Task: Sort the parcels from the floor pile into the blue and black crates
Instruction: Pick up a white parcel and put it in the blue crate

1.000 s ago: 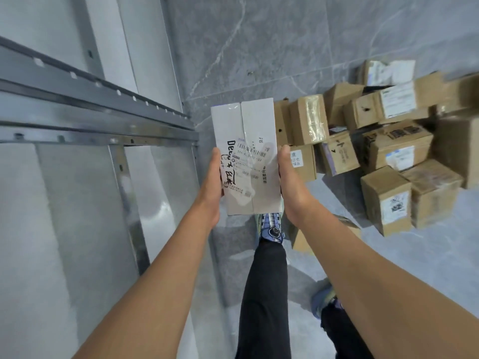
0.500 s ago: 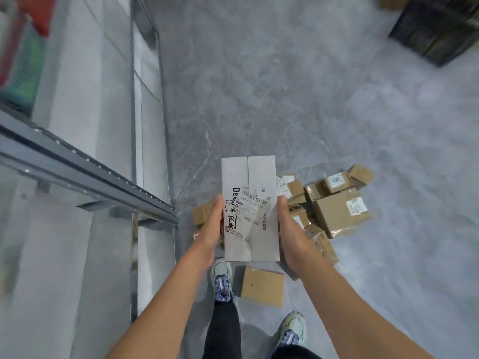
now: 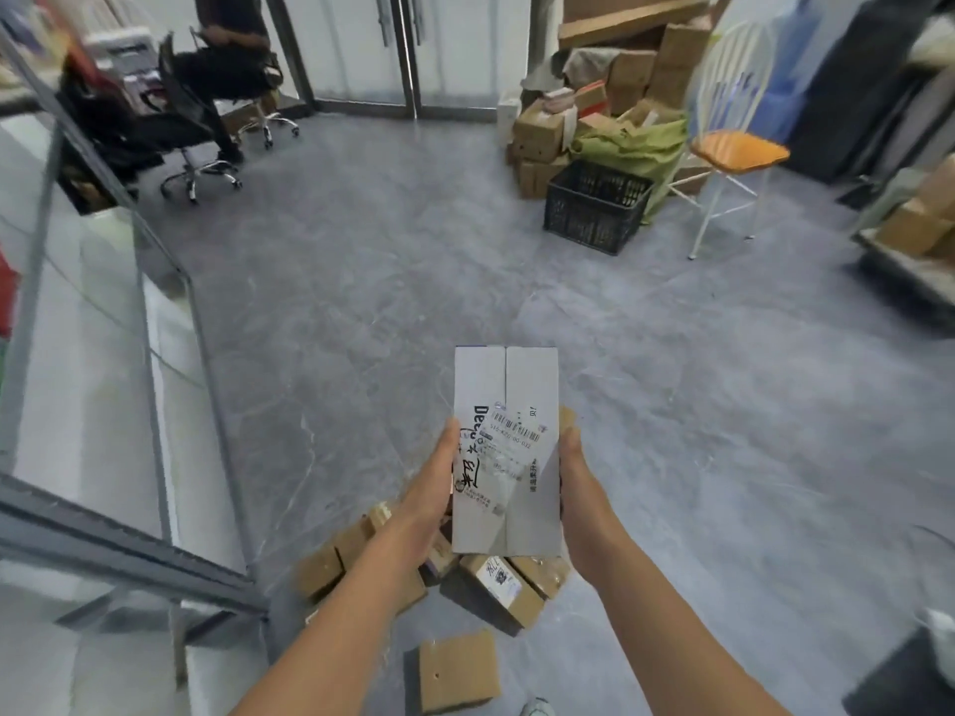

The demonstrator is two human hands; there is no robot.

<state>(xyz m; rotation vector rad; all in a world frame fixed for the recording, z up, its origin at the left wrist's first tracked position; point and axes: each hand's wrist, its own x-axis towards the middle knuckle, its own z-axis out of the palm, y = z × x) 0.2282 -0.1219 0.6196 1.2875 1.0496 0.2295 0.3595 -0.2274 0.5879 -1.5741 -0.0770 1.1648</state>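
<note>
I hold a tall white parcel (image 3: 506, 452) upright in front of me, its barcode label facing me. My left hand (image 3: 431, 488) grips its left edge and my right hand (image 3: 581, 488) grips its right edge. Below it lies the floor pile of brown cardboard parcels (image 3: 496, 581), partly hidden by my arms and the white parcel. A single flat brown parcel (image 3: 457, 671) lies closer to my feet. The black crate (image 3: 597, 206) stands across the room at the upper right, with something inside it. Something blue (image 3: 780, 108) shows behind the white chair; whether it is the blue crate I cannot tell.
A glass partition with a grey metal frame (image 3: 155, 343) runs along my left. A white chair with an orange seat (image 3: 734, 147) and stacked cardboard boxes (image 3: 615, 85) stand near the black crate. A person sits on an office chair (image 3: 222, 69) at the far left. Grey floor lies between.
The view has risen from the parcel pile and floor to the whole room, bringing the black crate and chairs into sight. Both hands keep the same hold on the white parcel.
</note>
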